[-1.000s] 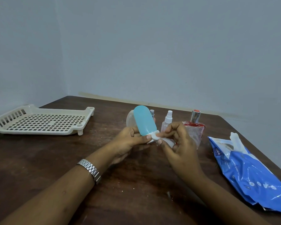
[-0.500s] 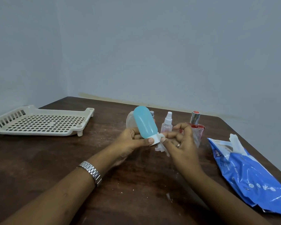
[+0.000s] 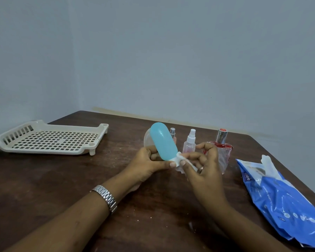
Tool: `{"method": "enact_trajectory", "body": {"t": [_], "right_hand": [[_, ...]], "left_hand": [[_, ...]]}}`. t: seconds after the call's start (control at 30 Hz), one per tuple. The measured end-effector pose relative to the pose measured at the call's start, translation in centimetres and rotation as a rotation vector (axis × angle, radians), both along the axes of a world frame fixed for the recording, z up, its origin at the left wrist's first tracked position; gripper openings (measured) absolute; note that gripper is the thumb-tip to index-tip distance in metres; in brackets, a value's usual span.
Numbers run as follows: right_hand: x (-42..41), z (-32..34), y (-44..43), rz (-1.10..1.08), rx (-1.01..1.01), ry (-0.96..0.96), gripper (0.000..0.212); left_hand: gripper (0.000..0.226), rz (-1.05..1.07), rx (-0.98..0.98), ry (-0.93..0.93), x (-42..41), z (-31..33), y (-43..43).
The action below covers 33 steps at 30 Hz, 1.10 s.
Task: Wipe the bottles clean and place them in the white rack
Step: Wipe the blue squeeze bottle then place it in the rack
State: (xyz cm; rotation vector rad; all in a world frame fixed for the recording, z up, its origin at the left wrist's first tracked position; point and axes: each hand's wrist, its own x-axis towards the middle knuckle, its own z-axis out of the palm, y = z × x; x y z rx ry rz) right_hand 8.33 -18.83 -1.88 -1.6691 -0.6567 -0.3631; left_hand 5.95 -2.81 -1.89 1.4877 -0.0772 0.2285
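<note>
Fingers of the left hand (image 3: 145, 164) curl round the blue bottle (image 3: 163, 142), held cap-down and raised off the table, probably to expose its cap. The right hand (image 3: 202, 164) pinches a white wipe (image 3: 180, 158) against it. The white rack (image 3: 49, 140) waits empty, well apart leftward.

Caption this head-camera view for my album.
Left hand holds the blue bottle; right hand presses a white wipe to its lower end.

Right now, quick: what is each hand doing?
Left hand: grips the blue bottle.
Right hand: pinches the white wipe against the bottle's cap end.
</note>
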Motion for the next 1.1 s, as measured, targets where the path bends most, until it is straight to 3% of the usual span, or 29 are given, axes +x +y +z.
{"method": "enact_trajectory", "body": {"t": [0.37,0.5,0.63,0.8,0.93,1.1], "right_hand": [[0.8,0.2,-0.1,0.283,0.284,0.612,0.032],[0.8,0.6,-0.3,0.402,0.4,0.738,0.03],[0.8,0.5,-0.3,0.434,0.421,0.721,0.032],[0.9,0.2,-0.2,0.409,0.38,0.633,0.036],[0.4,0.3,-0.1,0.273,0.281,0.503,0.054],[0.4,0.4,-0.2,0.196,0.243,0.396,0.048]], "left_hand": [[0.033,-0.106,0.031,0.066,-0.1,0.2,0.1],[0.03,-0.163,-0.011,0.055,-0.1,0.3,0.2],[0.033,-0.144,-0.012,0.019,0.0,0.3,0.3],[0.058,-0.083,-0.069,-0.016,0.4,-0.1,0.3],[0.051,-0.077,-0.061,0.015,0.3,-0.4,-0.2],[0.043,-0.054,-0.099,0.046,0.3,-0.9,-1.2]]}}
